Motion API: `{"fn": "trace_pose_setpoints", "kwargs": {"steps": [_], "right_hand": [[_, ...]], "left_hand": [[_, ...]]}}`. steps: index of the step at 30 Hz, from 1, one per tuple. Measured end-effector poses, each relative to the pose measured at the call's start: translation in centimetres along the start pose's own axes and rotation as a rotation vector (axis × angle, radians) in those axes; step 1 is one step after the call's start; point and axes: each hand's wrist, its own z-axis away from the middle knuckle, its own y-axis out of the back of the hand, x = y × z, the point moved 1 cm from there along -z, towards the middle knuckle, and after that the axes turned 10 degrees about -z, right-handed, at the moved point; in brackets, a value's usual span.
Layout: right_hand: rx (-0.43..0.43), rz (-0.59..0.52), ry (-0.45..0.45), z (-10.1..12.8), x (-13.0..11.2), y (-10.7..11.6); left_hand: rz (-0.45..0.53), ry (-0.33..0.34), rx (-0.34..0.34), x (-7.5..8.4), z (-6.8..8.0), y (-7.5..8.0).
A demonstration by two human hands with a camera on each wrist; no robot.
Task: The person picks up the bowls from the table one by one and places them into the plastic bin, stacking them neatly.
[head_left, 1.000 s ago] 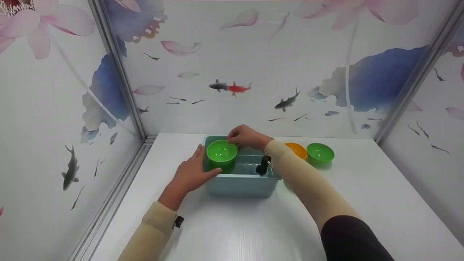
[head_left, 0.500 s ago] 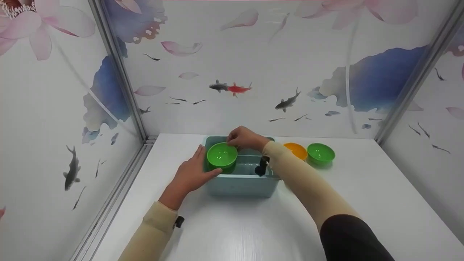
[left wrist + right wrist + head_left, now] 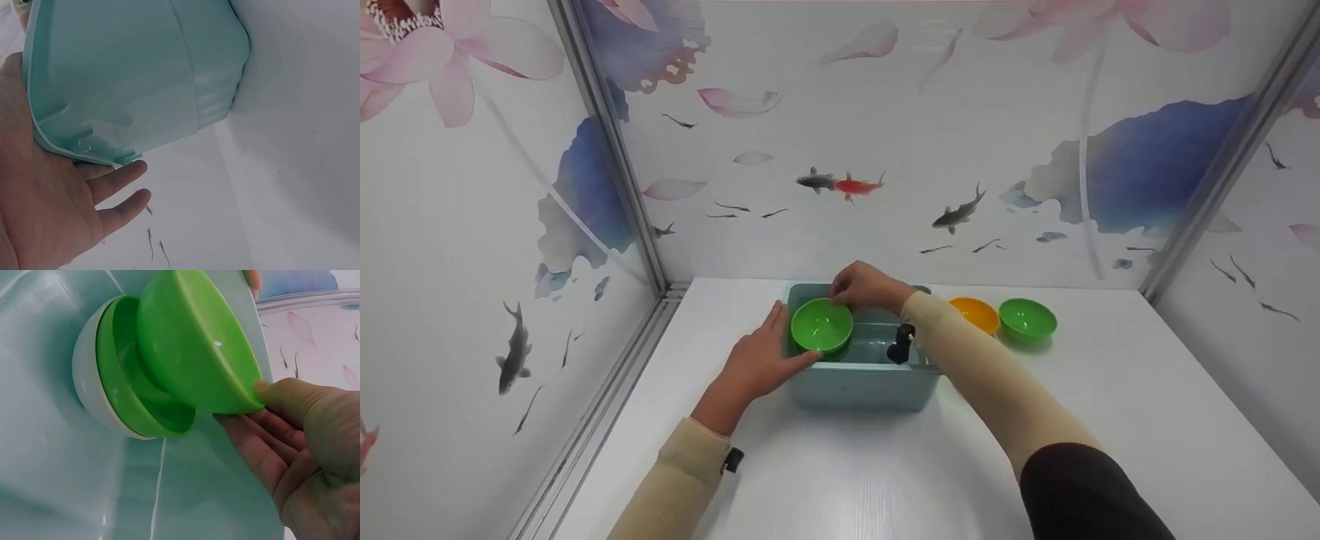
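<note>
My right hand (image 3: 874, 287) pinches the rim of a green bowl (image 3: 821, 324) between thumb and fingers, inside a pale teal plastic basin (image 3: 862, 390). In the right wrist view, this bowl is tilted, partly inside a second green bowl (image 3: 115, 382), which sits nested in a white bowl (image 3: 84, 374) on the basin floor. My left hand (image 3: 757, 361) rests against the basin's front left corner, thumb over the front rim. Its fingers (image 3: 118, 183) extend loosely along the outside in the left wrist view.
To the right of the basin, an orange bowl (image 3: 976, 313) and another green bowl (image 3: 1027, 321) stand on the white table (image 3: 840, 480). My right forearm partly covers the orange one. Printed panels rise behind and at both sides.
The green bowl in my right hand has gone down a little toward the bowl beneath it, now covering more of it. My left hand stays at the basin's corner.
</note>
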Motion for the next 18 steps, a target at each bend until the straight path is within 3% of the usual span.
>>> {"fn": "trace_pose_setpoints", "kwargs": {"steps": [5,10,18], "right_hand": [[-0.018,0.051,-0.008,0.4,-0.8,-0.3],[-0.018,0.091,-0.074,0.7,-1.5,-0.8],[0.036,-0.061,-0.242,0.9,-0.4,-1.1]], "left_hand": [[0.006,0.002,-0.002,-0.1,0.0,-0.1],[0.005,0.003,0.002,0.0,0.0,0.1],[0.005,-0.007,-0.007,0.2,0.1,0.3]]}}
